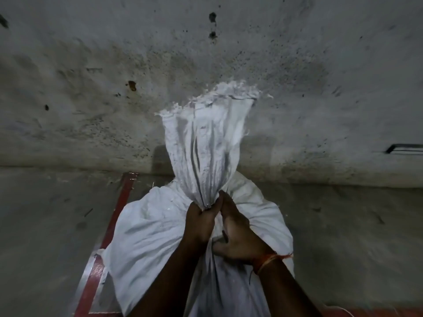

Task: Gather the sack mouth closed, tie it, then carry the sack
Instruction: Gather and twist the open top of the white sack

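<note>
A full white woven sack [151, 239] stands upright in front of me, filling the lower middle of the head view. Its mouth [206, 138] is bunched into a narrow neck, and the loose frayed top fans upward above it. My left hand [200, 221] is clenched around the neck from the left. My right hand [238, 236], with an orange thread on the wrist, grips the neck from the right, just below and touching the left hand. No string or tie is visible around the neck.
A stained grey concrete wall [91, 88] rises close behind the sack. A red metal frame [119, 202] runs along the floor on the sack's left side. Grey concrete floor [354, 225] spreads out to the right.
</note>
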`<state>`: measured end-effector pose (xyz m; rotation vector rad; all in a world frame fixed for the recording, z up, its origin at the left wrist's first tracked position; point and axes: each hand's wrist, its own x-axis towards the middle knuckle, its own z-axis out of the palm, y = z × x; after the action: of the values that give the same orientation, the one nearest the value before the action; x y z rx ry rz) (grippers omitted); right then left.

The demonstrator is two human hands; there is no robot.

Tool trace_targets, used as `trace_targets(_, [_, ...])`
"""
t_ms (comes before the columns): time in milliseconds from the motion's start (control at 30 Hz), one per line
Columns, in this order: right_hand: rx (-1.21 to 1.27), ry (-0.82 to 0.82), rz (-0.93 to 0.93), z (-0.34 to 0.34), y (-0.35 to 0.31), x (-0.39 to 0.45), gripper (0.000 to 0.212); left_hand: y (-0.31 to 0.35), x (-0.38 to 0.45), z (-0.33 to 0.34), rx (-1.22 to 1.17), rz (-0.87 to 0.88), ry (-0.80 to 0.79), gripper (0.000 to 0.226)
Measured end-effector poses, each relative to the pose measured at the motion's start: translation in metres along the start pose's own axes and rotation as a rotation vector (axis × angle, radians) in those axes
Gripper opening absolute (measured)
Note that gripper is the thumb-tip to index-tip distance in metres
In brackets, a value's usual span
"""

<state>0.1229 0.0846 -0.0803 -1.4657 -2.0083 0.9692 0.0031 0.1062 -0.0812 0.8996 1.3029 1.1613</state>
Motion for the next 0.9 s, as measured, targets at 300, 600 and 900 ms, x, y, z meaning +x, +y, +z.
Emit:
trace_targets(300, [0.018,-0.025,0.087,0.004,0.01,0.005,0.145,0.014,0.002,-0.008,-0.026,-0.06,-0.22,0.028])
trace_targets(600, [0.223,0.093,0.015,-0.009,0.008,0.016,0.123,0.031,0.001,0.005,-0.086,0.008,-0.178,0.061])
trace_targets(900, [0.454,0.499,0.064,0.012,-0.004,0.017,0.048,0.025,-0.018,0.024,-0.167,-0.036,-0.117,0.068])
